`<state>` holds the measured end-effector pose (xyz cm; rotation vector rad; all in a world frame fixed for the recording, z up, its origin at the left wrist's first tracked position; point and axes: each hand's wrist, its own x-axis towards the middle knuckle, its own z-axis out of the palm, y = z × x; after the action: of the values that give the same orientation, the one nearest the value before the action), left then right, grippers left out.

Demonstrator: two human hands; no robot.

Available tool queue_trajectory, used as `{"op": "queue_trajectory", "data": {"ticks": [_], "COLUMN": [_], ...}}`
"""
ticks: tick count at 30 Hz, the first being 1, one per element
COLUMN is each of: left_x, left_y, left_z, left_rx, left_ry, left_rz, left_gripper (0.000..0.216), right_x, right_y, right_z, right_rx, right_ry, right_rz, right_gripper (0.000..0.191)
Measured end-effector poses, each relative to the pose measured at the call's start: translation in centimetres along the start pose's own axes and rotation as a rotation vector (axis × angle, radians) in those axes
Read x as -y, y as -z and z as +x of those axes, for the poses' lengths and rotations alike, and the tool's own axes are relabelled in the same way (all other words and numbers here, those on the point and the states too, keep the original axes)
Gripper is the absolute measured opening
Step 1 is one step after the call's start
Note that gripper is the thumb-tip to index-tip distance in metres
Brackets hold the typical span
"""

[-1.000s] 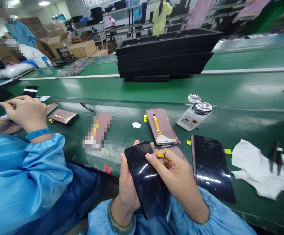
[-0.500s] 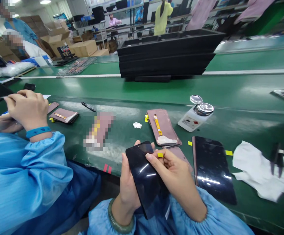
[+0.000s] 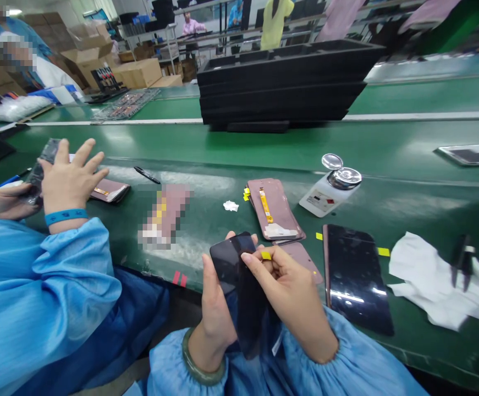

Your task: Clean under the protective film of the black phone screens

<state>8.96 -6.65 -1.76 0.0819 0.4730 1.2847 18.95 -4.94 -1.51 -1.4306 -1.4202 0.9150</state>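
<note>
My left hand (image 3: 214, 308) grips a black phone screen panel (image 3: 239, 286) from the left and from behind, over the near edge of the green bench (image 3: 231, 148). My right hand (image 3: 288, 291) is closed at the panel's right edge, its forefinger laid across the glass and a small yellow tab (image 3: 266, 255) pinched at its fingertips. A stack of pinkish panels with a yellow strip (image 3: 274, 209) lies just beyond my hands. Another black panel (image 3: 357, 278) lies flat to the right.
A co-worker in blue sleeves (image 3: 41, 286) sits at my left, one hand (image 3: 70, 176) spread over a panel. On the bench stand a white dispenser bottle (image 3: 330, 190), a white cloth (image 3: 441, 283) with black tweezers (image 3: 462, 258), a pen (image 3: 147, 175) and stacked black trays (image 3: 280, 88).
The panel in my hands has tilted more edge-on and my forefinger has slid further across it. The co-worker's hand has opened and spread its fingers over a lifted panel.
</note>
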Motion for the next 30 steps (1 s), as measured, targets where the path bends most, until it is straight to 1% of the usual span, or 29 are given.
{"op": "queue_trajectory", "data": {"ticks": [2,5,7,9,11,15,18,21,25,27,30], "left_x": [0.0,-0.2,-0.3,-0.5,-0.6,-0.6,-0.5,-0.5,-0.6,-0.5,-0.4], "left_y": [0.0,0.1,0.2,0.2,0.0,-0.3,-0.3,-0.4,-0.4,-0.3,-0.2], "left_z": [0.0,-0.1,-0.2,-0.3,-0.3,-0.2,-0.1,0.0,0.1,0.3,0.4], "left_rx": [0.010,0.048,0.080,0.101,0.091,0.014,-0.024,-0.042,-0.052,-0.056,-0.073], "left_ry": [-0.021,-0.071,-0.082,-0.062,-0.049,-0.068,-0.051,-0.023,0.006,0.005,-0.001], "left_rz": [0.006,0.050,0.099,0.137,0.158,0.195,0.203,0.194,0.194,0.195,0.190], "left_gripper": [0.059,0.046,0.045,0.043,0.041,0.039,0.036,0.031,0.034,0.038,0.062], "right_x": [0.1,0.2,0.4,0.5,0.5,0.5,0.5,0.6,0.7,0.6,0.4], "right_y": [-0.2,-0.4,-0.4,-0.3,-0.2,0.0,0.1,0.2,0.2,0.1,0.1], "right_z": [0.0,0.0,0.0,0.1,0.1,0.3,0.4,0.6,0.9,1.0,1.3], "right_rx": [-0.044,-0.084,-0.080,-0.067,-0.058,-0.028,0.001,0.021,0.066,0.098,0.159], "right_ry": [0.090,0.187,0.209,0.207,0.191,0.134,0.075,0.031,-0.029,-0.073,-0.158], "right_rz": [-0.057,-0.126,-0.151,-0.163,-0.164,-0.134,-0.108,-0.104,-0.062,-0.013,0.092], "right_gripper": [0.025,0.021,0.019,0.019,0.018,0.019,0.019,0.020,0.022,0.023,0.027]}}
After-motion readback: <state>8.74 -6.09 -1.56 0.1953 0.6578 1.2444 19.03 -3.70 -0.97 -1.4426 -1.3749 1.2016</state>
